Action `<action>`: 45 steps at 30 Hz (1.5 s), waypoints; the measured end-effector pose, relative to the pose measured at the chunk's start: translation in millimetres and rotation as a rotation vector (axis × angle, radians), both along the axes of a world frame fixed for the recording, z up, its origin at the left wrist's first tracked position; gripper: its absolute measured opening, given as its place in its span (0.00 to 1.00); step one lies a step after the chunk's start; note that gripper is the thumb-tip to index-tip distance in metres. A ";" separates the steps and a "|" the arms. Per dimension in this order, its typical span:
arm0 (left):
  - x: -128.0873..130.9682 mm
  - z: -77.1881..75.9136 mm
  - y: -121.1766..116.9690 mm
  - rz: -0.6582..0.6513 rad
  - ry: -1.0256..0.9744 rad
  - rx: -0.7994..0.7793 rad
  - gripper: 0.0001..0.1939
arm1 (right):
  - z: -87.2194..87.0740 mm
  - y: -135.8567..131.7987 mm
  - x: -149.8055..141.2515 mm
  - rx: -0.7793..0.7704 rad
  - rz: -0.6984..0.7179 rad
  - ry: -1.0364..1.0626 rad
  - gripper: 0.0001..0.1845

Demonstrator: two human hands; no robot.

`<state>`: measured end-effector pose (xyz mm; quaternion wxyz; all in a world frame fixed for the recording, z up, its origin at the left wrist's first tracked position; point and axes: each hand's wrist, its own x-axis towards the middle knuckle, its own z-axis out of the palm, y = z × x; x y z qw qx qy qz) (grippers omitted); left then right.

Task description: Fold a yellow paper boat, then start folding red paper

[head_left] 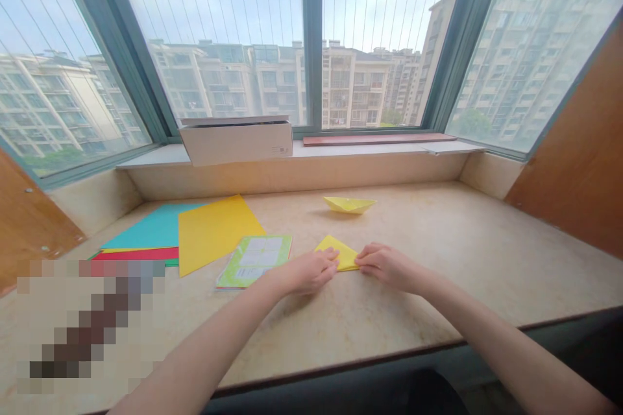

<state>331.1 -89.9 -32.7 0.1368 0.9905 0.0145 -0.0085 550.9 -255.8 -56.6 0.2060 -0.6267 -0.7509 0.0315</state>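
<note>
A yellow sheet of paper folded into a triangle (344, 254) lies on the counter in front of me, its point facing away. At its left side is my left hand (314, 270), closed, fingertips on the paper. My right hand (387, 266) is closed too, pinching the right corner with thumb and fingers. Just beyond stands a folded yellow paper boat (350, 205), apart from both hands. Left of my left hand lies a green-and-white packet of paper (257, 259). The fingers partly cover the folded triangle's lower left edge and right corner.
Yellow (214, 233) and light blue sheets (150, 227) lie on the left, with red and green edges below. On the sill are a white box (238, 142) and a reddish board (379, 139). The counter's front edge (350, 353) runs near me. A pixelated patch hides the lower left.
</note>
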 end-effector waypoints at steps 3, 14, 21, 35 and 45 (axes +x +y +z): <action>-6.4 0.1 2.6 0.018 0.014 -0.030 0.27 | 3.4 7.7 1.7 0.015 0.040 -0.033 0.10; 13.7 22.4 -13.3 0.289 -0.146 0.031 0.17 | 26.0 15.5 2.2 0.325 0.009 0.005 0.17; 21.9 52.8 22.7 0.341 -0.412 -0.109 0.14 | 76.6 69.5 2.8 0.551 -0.183 0.436 0.16; -12.9 39.2 12.4 0.143 -0.432 -0.304 0.35 | 65.4 83.7 -9.7 0.385 -0.421 1.050 0.28; -5.4 41.4 -1.2 0.229 -0.349 -0.654 0.39 | 63.1 72.6 -25.4 0.380 -0.360 1.223 0.27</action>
